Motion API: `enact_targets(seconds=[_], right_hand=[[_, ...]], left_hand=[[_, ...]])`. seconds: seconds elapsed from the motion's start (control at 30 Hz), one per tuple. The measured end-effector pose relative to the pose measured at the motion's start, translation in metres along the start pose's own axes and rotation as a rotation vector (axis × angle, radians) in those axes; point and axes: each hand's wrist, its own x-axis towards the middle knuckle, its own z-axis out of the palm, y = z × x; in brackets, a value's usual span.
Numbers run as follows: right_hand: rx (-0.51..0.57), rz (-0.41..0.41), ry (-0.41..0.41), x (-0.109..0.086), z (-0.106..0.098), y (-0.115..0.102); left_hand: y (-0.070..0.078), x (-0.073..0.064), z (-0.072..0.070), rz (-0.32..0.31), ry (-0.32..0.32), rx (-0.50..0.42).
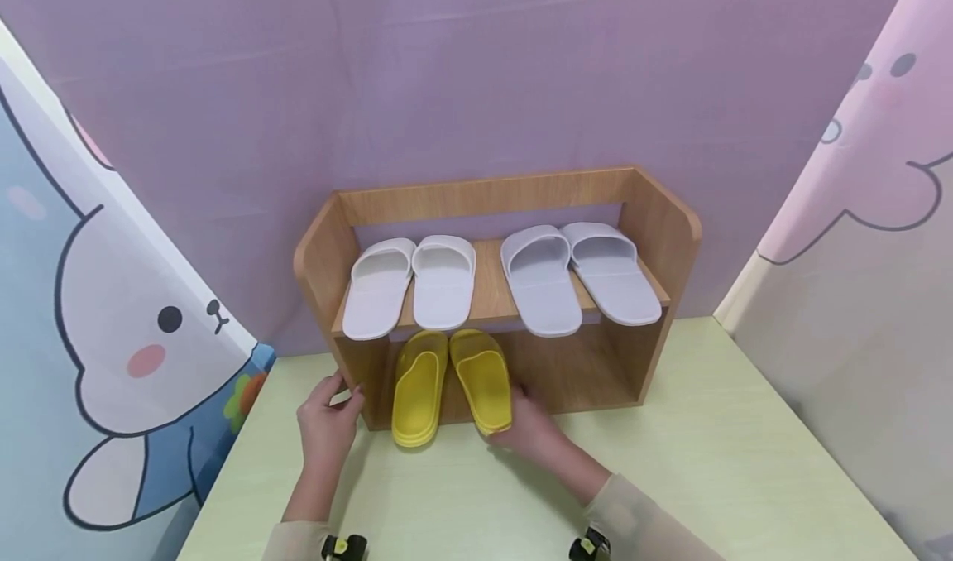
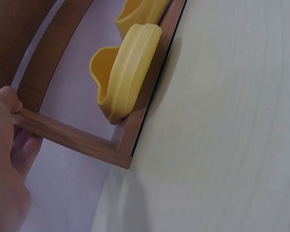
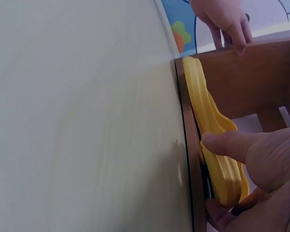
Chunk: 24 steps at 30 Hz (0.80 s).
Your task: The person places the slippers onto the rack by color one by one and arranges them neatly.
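A small wooden shoe rack with two levels stands on the table. On its lower level sit two yellow slippers, the left slipper and the right slipper, toes inward and heels toward me. My right hand holds the right slipper near its heel; in the right wrist view the thumb lies on one side of the sole and fingers are at the other. My left hand grips the front edge of the rack's left side panel, thumb and fingers on opposite faces.
The upper shelf carries a white slipper pair on the left and a pale grey-lilac slipper pair on the right. Behind the rack hangs a purple cloth. Cartoon-printed panels flank the pale green table.
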Motion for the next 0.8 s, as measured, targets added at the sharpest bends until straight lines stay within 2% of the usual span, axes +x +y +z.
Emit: enact_targets(seconds=[0.3, 0.5, 0.8], right_hand=[[-0.077, -0.039, 0.031, -0.001, 0.014, -0.008], [-0.059, -0.028, 0.06, -0.001, 0.022, -0.008], [-0.088, -0.062, 0.083, -0.001, 0.027, -0.012]], left_hand=[[-0.002, 0.0, 0.0, -0.002, 0.002, -0.015], [-0.002, 0.0, 0.001, 0.006, -0.005, -0.027], [-0.001, 0.001, 0.001, 0.007, 0.002, -0.026]])
